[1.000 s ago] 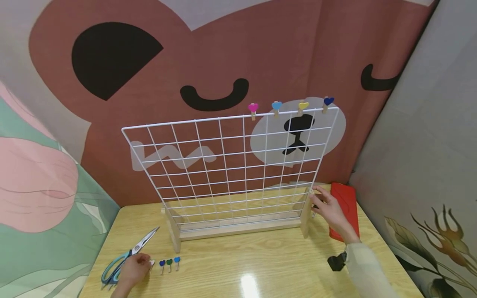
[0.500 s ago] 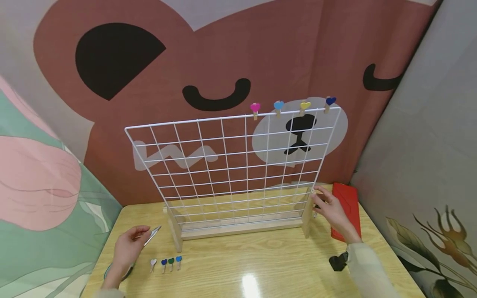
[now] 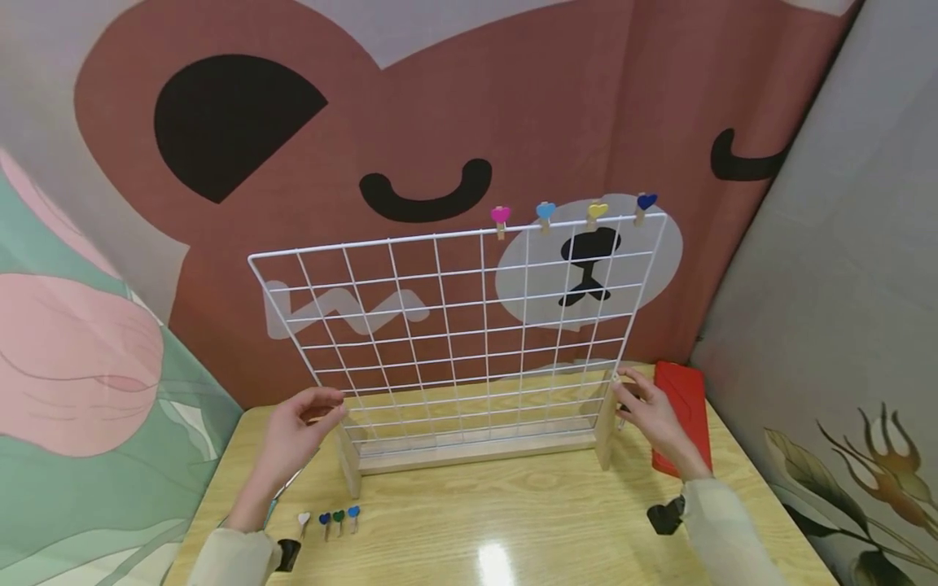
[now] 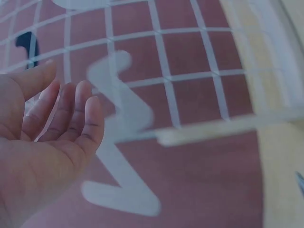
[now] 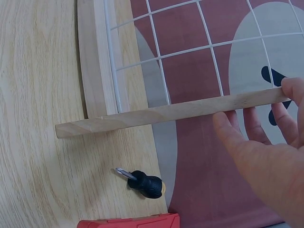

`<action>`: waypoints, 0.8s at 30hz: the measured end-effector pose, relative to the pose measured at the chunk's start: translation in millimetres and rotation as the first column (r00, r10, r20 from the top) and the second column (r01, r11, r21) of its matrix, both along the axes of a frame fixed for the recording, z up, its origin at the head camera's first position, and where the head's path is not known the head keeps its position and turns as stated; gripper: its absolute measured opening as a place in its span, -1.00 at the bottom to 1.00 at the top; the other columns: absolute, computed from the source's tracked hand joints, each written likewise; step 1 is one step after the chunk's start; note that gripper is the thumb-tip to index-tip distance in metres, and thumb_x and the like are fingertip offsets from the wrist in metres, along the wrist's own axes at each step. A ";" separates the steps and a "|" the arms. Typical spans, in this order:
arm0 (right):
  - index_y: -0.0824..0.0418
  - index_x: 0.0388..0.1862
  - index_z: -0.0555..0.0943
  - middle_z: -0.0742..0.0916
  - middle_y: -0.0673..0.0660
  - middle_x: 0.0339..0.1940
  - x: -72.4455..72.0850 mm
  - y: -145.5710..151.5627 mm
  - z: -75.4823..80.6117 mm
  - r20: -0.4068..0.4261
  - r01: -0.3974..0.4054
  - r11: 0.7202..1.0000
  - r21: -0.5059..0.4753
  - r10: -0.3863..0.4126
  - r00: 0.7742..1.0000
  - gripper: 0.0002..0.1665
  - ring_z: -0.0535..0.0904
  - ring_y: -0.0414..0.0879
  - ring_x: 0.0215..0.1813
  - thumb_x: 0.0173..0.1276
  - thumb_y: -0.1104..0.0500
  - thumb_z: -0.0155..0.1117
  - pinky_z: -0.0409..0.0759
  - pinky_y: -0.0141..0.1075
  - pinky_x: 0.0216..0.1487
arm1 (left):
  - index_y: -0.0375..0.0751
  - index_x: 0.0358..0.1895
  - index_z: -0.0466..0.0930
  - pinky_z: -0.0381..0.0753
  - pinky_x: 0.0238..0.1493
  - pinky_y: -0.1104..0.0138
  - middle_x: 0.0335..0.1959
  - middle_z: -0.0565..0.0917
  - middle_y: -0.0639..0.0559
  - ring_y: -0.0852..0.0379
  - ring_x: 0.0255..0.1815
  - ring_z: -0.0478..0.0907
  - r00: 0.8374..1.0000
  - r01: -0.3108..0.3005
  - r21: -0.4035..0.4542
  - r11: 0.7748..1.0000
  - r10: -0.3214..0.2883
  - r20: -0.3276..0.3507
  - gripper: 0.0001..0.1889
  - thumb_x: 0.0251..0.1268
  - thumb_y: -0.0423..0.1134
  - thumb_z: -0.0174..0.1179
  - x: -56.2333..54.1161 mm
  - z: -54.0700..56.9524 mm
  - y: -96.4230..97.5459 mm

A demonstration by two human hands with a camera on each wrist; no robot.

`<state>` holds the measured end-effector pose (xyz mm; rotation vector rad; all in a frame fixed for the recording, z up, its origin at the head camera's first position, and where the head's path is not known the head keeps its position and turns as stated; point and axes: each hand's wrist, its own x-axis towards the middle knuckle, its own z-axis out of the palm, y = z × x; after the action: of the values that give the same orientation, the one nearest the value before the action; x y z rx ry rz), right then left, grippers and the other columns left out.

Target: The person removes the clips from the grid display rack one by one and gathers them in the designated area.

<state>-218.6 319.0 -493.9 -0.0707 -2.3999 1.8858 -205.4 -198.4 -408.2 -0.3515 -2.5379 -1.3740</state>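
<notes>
A white wire grid (image 3: 410,239) stands upright on a wooden stand (image 3: 476,457). My right hand (image 3: 652,417) holds the stand's right wooden upright (image 5: 166,113), thumb on one side and fingers on the other. Beside the left upright (image 3: 348,468) is my left hand (image 3: 302,427), its fingers loosely curved. In the left wrist view nothing lies in that hand and it looks apart from the grid. Clipped along the top bar are small heart clothespins: pink (image 3: 501,216), light blue (image 3: 545,212), yellow (image 3: 597,212) and dark blue (image 3: 646,202).
More heart clothespins lie front left: white (image 3: 304,519), dark blue (image 3: 326,519), green (image 3: 339,517) and blue (image 3: 354,513). My left arm mostly hides the scissors (image 3: 287,486). Right of the stand are a stubby screwdriver (image 5: 147,184) and a red case (image 3: 680,391). A patterned curtain hangs behind.
My left hand has left the white clothespin beside the others on the table, then risen forward and right to the stand's left upright. The right hand has stayed on the right upright.
</notes>
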 end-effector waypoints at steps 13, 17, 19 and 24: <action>0.28 0.42 0.18 0.43 0.42 0.21 1.2 -1.6 2.3 0.017 -0.004 1.000 0.005 0.003 1.000 -0.35 0.48 -0.25 0.04 0.51 -0.03 0.02 0.57 -0.34 -0.01 | -0.21 -0.10 0.65 0.61 -0.25 0.39 -0.20 0.69 -0.04 0.19 -0.26 0.64 0.988 0.143 0.037 0.989 -0.140 -0.070 -0.80 0.24 -0.25 0.31 -8.1 69.1 50.5; 0.29 0.41 0.18 0.43 0.43 0.21 0.5 -1.5 1.9 0.016 -0.005 1.000 -0.002 0.005 1.000 -0.35 0.48 -0.28 0.02 0.51 -0.02 0.03 0.56 -0.36 -0.02 | -0.19 -0.08 0.65 0.60 -0.23 0.38 -0.18 0.69 -0.05 0.14 -0.25 0.64 0.981 0.182 0.032 0.983 -0.179 -0.073 -0.78 0.24 -0.24 0.31 -12.8 86.3 64.5; 0.29 0.42 0.18 0.42 0.42 0.21 0.5 -1.2 2.0 0.016 -0.006 1.000 -0.004 0.006 1.000 -0.35 0.48 -0.27 0.02 0.51 -0.02 0.02 0.56 -0.35 -0.01 | -0.21 -0.07 0.65 0.59 -0.24 0.38 -0.18 0.69 -0.05 0.12 -0.24 0.64 0.978 0.199 0.032 0.979 -0.196 -0.074 -0.77 0.25 -0.23 0.31 -15.3 93.9 70.9; 0.28 0.42 0.18 0.42 0.41 0.21 1.0 -0.5 1.3 0.015 -0.010 1.000 -0.005 0.010 1.000 -0.34 0.48 -0.29 0.02 0.51 -0.03 0.02 0.56 -0.29 0.02 | -0.21 -0.06 0.64 0.60 -0.24 0.37 -0.16 0.69 -0.04 0.12 -0.22 0.64 0.972 0.223 0.016 0.975 -0.221 -0.075 -0.76 0.25 -0.22 0.31 -20.2 113.4 88.0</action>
<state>-217.6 318.5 -492.6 -0.0736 -2.4103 1.9019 -225.6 -110.4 -294.7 -0.6862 -2.4805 -1.4373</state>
